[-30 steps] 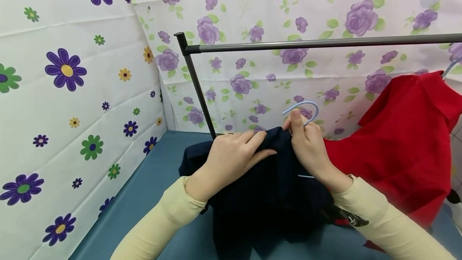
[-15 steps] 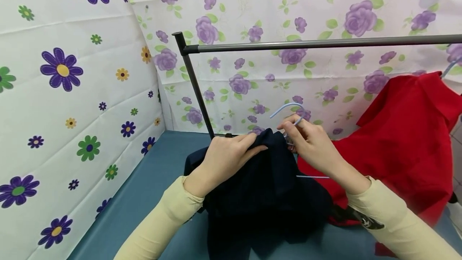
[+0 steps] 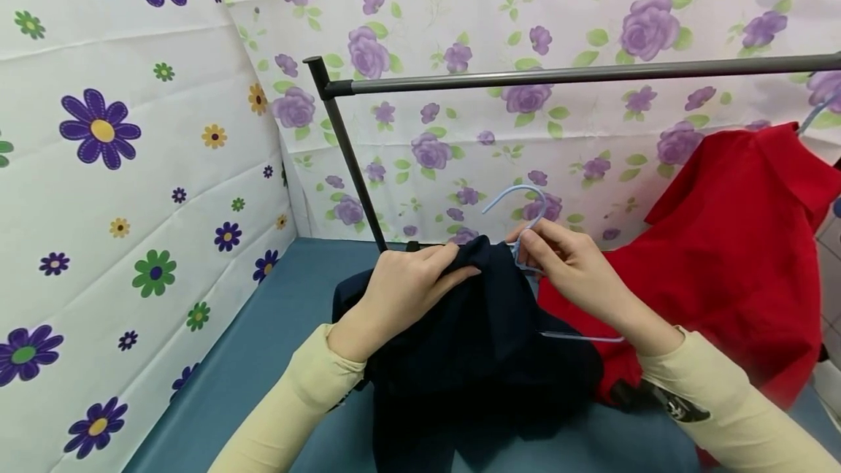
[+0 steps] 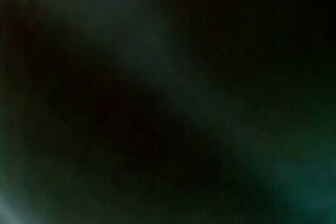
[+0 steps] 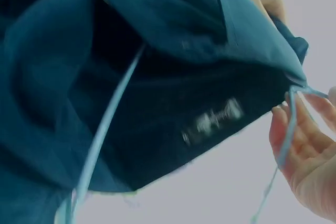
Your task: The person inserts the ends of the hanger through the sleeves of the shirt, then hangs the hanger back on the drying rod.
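A navy garment [image 3: 486, 341] hangs bunched in front of me, its upper edge gripped between the thumb and fingers of my left hand [image 3: 397, 290]. My right hand [image 3: 585, 272] pinches a light blue hanger [image 3: 519, 187] at its neck, just below the hook. Part of the hanger is inside the garment; its lower bar [image 3: 585, 338] sticks out to the right. From the right wrist, the garment's opening [image 5: 173, 95] shows a pale label [image 5: 212, 120], and the hanger bar [image 5: 107, 124] runs into the fabric. The left wrist view is too dark to read.
A dark metal rack rail [image 3: 558, 77] runs across above my hands, with its post [image 3: 351, 159] at the left. A red collared shirt [image 3: 729, 254] hangs on a hanger at the right. Below lies a blue-grey surface [image 3: 263, 356]; floral sheets [image 3: 434, 115] stand behind.
The hanger's hook has shifted left, and more of its lower bar shows at the right. My right thumb, upright before, has come down onto the hanger. The left hand keeps its grip.
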A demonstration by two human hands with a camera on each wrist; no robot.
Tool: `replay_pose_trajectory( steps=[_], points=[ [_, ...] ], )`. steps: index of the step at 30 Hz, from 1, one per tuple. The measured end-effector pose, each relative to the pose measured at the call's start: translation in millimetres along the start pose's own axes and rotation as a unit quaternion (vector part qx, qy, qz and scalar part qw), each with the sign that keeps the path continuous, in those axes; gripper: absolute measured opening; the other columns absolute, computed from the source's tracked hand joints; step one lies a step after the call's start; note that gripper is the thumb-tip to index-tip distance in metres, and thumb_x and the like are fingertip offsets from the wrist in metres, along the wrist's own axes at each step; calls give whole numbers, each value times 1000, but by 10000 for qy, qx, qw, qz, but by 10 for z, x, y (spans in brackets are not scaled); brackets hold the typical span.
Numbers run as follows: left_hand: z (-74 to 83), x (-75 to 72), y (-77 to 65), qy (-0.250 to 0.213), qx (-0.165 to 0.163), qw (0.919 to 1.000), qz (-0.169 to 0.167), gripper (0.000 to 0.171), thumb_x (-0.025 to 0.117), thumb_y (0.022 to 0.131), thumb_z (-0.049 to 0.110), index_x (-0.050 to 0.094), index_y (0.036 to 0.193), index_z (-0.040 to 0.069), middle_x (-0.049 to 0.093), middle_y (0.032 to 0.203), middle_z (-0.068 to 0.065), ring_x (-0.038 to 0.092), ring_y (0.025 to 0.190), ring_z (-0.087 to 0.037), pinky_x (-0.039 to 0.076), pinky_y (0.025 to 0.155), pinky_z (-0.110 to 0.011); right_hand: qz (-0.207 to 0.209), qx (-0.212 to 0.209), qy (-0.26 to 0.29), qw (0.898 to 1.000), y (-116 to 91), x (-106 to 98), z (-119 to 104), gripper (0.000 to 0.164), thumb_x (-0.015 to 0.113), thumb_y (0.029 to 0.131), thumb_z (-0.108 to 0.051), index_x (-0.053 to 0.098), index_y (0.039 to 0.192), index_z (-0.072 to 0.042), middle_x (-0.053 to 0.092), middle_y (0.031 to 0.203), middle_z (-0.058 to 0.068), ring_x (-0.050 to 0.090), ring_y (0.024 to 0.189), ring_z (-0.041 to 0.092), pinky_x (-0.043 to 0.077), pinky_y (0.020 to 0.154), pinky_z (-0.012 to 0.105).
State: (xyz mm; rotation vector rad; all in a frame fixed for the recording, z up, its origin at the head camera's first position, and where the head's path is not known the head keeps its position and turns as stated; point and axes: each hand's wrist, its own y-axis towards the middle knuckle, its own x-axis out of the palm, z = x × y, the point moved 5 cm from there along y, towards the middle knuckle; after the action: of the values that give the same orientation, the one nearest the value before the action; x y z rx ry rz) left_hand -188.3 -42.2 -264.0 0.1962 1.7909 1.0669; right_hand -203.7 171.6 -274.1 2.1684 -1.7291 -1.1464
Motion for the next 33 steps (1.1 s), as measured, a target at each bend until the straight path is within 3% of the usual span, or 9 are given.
replay_pose_trajectory(
  steps=[5, 10, 15, 20, 26, 30, 33],
  points=[
    [28, 14, 39, -236, 47, 9997, -18, 36, 75, 92, 31, 48, 80, 11, 37, 59, 5, 32, 43, -7, 21, 42, -22, 474, -138, 289, 9984, -2, 62, -43, 25, 46, 109, -13, 70, 110, -7, 54, 78, 5, 49, 66, 19, 47, 61, 27],
    [42, 8, 62, -301, 95, 9995, -100, 35, 74, 92, 31, 49, 81, 11, 37, 59, 5, 34, 44, -7, 22, 43, -23, 579, -214, 431, 9972, 2, 96, -57, 25, 46, 109, -11, 70, 108, -8, 50, 75, 5, 44, 63, 18, 42, 61, 28],
    [31, -13, 28, -422, 105, 9989, -173, 35, 75, 92, 29, 47, 80, 11, 35, 59, 6, 31, 44, -6, 20, 43, -22, 19, -47, 449, 9990, -9, 78, -54, 25, 45, 109, -14, 70, 113, -10, 53, 81, 7, 49, 71, 21, 43, 65, 30],
    [4, -72, 5, -460, 107, 9989, -67, 34, 75, 91, 28, 47, 79, 12, 37, 58, 5, 35, 44, -7, 21, 43, -22, -761, 609, -53, 9952, -23, -88, 50, 25, 46, 109, -28, 66, 123, -21, 62, 104, 6, 59, 87, 25, 50, 73, 32],
    [-49, -152, -1, -550, 111, 9979, 308, 35, 65, 99, 34, 48, 78, 11, 40, 58, 3, 35, 44, -8, 23, 43, -22, -1150, 1307, -621, 9828, -64, -273, 381, 31, 53, 105, -40, 60, 133, -27, 62, 120, -2, 59, 104, 19, 48, 85, 33],
    [-74, -195, -9, -548, 99, 9969, 550, 43, 49, 104, 43, 45, 76, 10, 33, 57, 3, 27, 43, -8, 20, 42, -22, -1410, 1525, -394, 9774, -162, -236, 626, 39, 59, 103, -36, 56, 138, -18, 62, 119, 6, 61, 105, 23, 51, 90, 33],
    [-87, -211, -30, -557, 100, 9961, 682, 44, 46, 105, 43, 45, 76, 10, 31, 57, 3, 26, 42, -8, 20, 42, -22, -1579, 1776, -204, 9711, -303, -181, 792, 43, 64, 100, -36, 55, 138, -18, 61, 122, 7, 62, 110, 27, 51, 94, 37]
  ],
)
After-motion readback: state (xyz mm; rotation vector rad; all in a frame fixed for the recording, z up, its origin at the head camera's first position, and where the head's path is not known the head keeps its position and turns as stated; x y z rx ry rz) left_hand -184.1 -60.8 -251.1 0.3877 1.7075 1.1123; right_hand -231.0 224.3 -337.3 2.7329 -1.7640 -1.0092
